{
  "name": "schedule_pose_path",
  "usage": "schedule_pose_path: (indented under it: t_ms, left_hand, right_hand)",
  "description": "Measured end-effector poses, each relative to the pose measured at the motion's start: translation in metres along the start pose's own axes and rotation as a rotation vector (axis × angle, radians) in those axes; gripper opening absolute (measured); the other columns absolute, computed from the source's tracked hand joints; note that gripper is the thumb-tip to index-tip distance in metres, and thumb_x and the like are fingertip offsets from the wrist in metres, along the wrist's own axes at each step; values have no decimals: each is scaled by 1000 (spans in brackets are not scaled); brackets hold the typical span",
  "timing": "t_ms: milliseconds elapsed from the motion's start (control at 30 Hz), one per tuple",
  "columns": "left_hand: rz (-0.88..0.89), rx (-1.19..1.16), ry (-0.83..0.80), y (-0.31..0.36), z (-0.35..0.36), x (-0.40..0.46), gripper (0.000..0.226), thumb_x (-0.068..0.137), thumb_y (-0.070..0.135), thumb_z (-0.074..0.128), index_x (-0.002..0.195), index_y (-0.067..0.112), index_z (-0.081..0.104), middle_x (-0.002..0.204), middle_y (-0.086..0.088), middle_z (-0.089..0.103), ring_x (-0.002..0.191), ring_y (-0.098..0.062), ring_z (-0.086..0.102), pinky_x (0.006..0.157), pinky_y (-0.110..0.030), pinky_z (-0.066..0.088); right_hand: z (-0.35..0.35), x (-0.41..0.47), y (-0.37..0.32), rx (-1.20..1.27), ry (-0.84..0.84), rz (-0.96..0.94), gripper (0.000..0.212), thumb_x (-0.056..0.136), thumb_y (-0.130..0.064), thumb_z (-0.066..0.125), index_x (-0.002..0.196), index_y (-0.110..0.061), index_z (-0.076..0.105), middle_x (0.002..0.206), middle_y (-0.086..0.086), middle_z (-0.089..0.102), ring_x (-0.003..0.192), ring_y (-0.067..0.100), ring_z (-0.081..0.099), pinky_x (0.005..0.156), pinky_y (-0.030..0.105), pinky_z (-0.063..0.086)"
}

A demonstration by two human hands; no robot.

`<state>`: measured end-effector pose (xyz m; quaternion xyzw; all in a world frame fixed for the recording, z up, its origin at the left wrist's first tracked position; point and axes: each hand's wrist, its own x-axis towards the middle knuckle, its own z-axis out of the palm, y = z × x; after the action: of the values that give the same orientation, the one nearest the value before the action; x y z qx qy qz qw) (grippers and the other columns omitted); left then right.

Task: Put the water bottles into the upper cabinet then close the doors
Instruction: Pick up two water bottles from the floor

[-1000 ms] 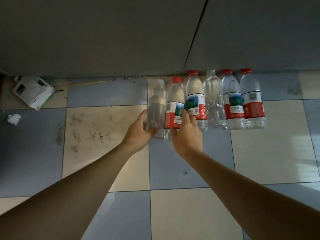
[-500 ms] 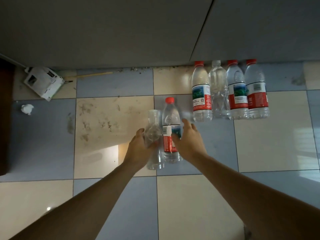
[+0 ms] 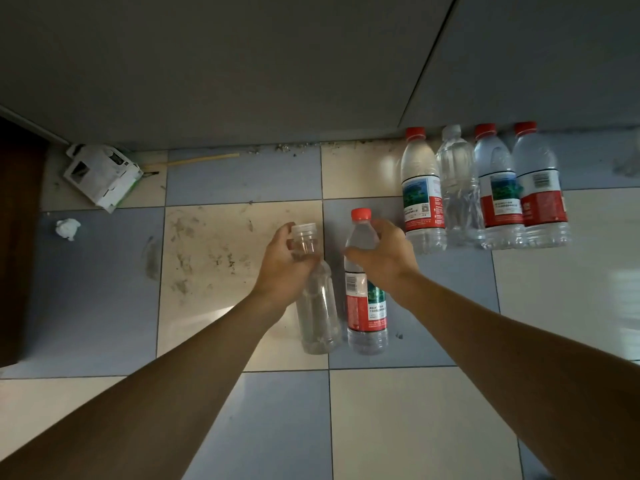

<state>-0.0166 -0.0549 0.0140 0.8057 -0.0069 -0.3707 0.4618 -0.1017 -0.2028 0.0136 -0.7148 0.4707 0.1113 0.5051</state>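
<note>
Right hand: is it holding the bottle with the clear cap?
No, the right hand grips the red-capped bottle; the clear-capped bottle is in the left hand.

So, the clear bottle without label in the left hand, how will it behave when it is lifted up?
The unlabelled bottle looks mostly empty, so it is probably light. Its thin clear wall may flex or crackle under a firm squeeze. The left hand grips it near the neck, under the pale cap, so the smooth body could swing a little, though it seems unlikely to slip out.
</note>
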Motion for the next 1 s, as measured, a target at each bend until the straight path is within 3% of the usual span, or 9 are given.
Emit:
schedule_pose_path:
  t_ms: [100,267,467,700,867,1000]
  left_hand:
    - [64,3,19,19,-16,-9,59,88,17,76,140,28,50,119,8,61,100,-2,59,68,-11,48]
    - [232,110,-4,57,-32,-32,52,81,5,80,124,23,57,121,5,60,111,-15,56,95,-28,47]
    - [465,313,22,59,-39,-63,43,82,2,78,114,21,56,113,5,57,99,-7,52,83,-3,38]
    - [475,367,45,48,-40,-59,52,82,6,80,126,16,55,122,4,57,108,-7,50,86,2,34]
    - [320,265,-15,28,-42,-50,68,76,9,86,131,22,49,133,5,56,119,-11,51,98,-21,40]
    - [244,176,-64,14,-34,-34,75,72,7,88,131,30,48,131,8,57,115,-4,53,99,-25,42]
  right_hand:
    - [-12,-21,-7,10,38,-95,65,77,-21,83,133,-20,52,119,2,58,104,20,58,83,32,51]
    - [-27,-57,-31,9,137,-298,63,73,-18,86,124,-27,50,121,-6,51,107,14,52,92,29,45]
    - [-30,-84,-27,-53,204,-438,63,72,-22,89,120,-23,50,119,-6,45,102,8,47,82,6,35]
    - [-19,-88,-15,-100,235,-499,66,73,-24,89,118,-30,42,119,-7,44,104,12,47,89,27,50]
    - [-13,-76,0,32,128,-297,88,69,-29,92,137,-29,36,132,-5,47,122,20,49,103,45,48]
    - [-4,-57,18,57,59,-248,88,67,-20,93,137,-28,40,131,-4,53,123,21,51,105,48,47]
